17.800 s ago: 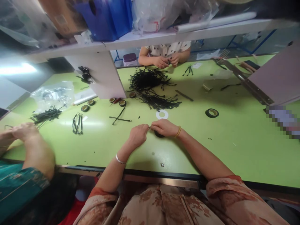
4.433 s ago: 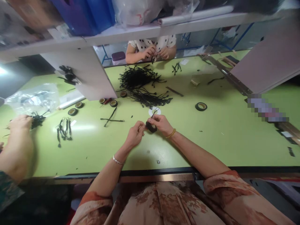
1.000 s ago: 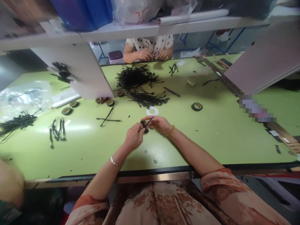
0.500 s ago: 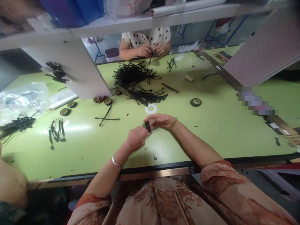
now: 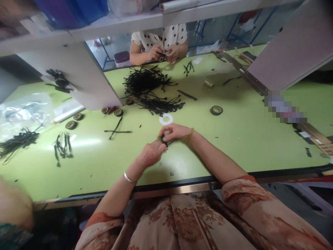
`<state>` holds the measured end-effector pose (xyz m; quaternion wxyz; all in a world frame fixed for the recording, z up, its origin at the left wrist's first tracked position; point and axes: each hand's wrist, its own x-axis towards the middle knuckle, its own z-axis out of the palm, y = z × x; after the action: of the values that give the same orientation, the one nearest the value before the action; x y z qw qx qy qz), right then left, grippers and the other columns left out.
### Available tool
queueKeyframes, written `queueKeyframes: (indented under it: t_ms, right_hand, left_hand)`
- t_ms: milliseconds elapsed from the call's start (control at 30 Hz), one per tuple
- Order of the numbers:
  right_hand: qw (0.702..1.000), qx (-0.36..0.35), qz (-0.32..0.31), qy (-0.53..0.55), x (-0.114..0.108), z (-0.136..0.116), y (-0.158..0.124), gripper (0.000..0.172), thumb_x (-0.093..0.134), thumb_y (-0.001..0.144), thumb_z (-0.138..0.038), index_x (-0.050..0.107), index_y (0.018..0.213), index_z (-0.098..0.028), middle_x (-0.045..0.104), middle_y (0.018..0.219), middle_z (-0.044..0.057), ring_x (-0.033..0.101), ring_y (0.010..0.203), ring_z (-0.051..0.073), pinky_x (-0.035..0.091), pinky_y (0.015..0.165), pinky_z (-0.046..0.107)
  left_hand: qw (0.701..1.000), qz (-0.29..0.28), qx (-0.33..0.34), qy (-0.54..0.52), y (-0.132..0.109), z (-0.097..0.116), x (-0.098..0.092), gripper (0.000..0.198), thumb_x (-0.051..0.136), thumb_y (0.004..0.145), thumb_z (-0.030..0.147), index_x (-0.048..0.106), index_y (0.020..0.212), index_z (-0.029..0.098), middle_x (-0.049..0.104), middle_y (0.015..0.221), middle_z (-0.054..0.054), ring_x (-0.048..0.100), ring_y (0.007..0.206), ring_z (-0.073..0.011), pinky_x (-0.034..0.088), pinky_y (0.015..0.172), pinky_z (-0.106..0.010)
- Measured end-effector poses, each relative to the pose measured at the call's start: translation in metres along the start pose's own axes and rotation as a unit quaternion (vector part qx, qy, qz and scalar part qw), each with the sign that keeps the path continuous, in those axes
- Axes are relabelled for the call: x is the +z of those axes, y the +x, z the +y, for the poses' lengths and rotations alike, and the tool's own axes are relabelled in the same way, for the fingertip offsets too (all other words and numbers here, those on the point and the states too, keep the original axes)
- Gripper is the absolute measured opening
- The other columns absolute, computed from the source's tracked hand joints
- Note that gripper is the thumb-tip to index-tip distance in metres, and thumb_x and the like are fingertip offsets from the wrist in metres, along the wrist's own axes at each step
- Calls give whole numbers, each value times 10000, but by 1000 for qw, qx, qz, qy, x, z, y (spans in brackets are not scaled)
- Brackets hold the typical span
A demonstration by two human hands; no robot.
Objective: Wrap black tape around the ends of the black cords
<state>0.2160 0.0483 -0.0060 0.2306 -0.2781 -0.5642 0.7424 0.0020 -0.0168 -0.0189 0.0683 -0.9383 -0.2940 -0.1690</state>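
Both hands meet over one small black piece (image 5: 163, 140), held low over the green table (image 5: 247, 139), near its front edge. The left hand (image 5: 152, 152) closes its thumb and forefinger on the lower end of the piece, and the right hand (image 5: 174, 132) curls over it from above, fingertips pinched on the upper end (what exactly the piece is, I cannot tell at this size). A silver bangle (image 5: 128, 177) sits on the left wrist and a gold bracelet (image 5: 191, 134) on the right.

Just beyond the right hand a flat white ring (image 5: 165, 119) lies on the table. Beyond that spreads a pile of black cords (image 5: 151, 88), reaching toward the far side. To the right, well apart from the hands, lies a single tape roll (image 5: 216, 110). To the left, two crossed black strips (image 5: 117, 129) lie flat, with more small tape rolls (image 5: 119, 112) beside the foot of a white divider panel (image 5: 73, 78). Further left are a short bundle of cords (image 5: 62, 147) and a crumpled plastic bag (image 5: 24, 111).

Across the table, a co-worker in a dotted top (image 5: 166, 33) holds both hands together close to the far edge. Another person's arm (image 5: 14, 208) shows at the lower left corner.
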Motion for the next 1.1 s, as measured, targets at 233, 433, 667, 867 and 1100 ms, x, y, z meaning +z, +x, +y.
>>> queueKeyframes:
  t_ms: [233, 433, 667, 867, 1100]
  right_hand:
    - [978, -53, 194, -49, 29, 1, 9, 290, 801, 657, -269, 668, 877, -136, 608, 548, -51, 543, 503, 79, 440, 543, 217]
    - [969, -122, 210, 42, 32, 0, 10, 336, 832, 635, -297, 632, 873, -169, 691, 681, -5, 673, 659, 157, 548, 732, 338]
    - [971, -176, 160, 5, 29, -5, 4, 387, 832, 663, -330, 582, 924, -192, 680, 728, -6, 655, 677, 152, 525, 689, 304]
    - [961, -206, 151, -107, 29, -10, -3, 486, 815, 676, -355, 492, 1007, -207, 609, 749, -35, 593, 712, 132, 452, 706, 278]
    - [894, -225, 226, -314, 28, -11, -4, 327, 751, 693, -320, 585, 951, -207, 600, 824, 20, 563, 814, 195, 440, 822, 376]
  left_hand:
    - [995, -34, -91, 1, -4, -12, 4, 309, 350, 999, 295, 564, 820, 163, 601, 675, -72, 521, 622, -175, 286, 537, -289]
    - [979, -70, -180, -62, -1, -11, 2, 243, 403, 967, 303, 567, 854, 163, 624, 660, -65, 559, 598, -176, 315, 552, -276]
    - [925, -105, -310, -193, 6, -6, -8, 183, 483, 907, 302, 580, 813, 179, 588, 603, -21, 507, 536, -158, 302, 567, -272]
    - [817, -37, -402, -412, 7, -10, -2, 195, 546, 855, 324, 525, 734, 173, 456, 566, 37, 370, 509, -94, 269, 532, -237]
    - [542, 57, -470, -694, 8, -22, -3, 289, 622, 793, 417, 443, 762, 193, 304, 539, 101, 181, 417, -32, 104, 409, -182]
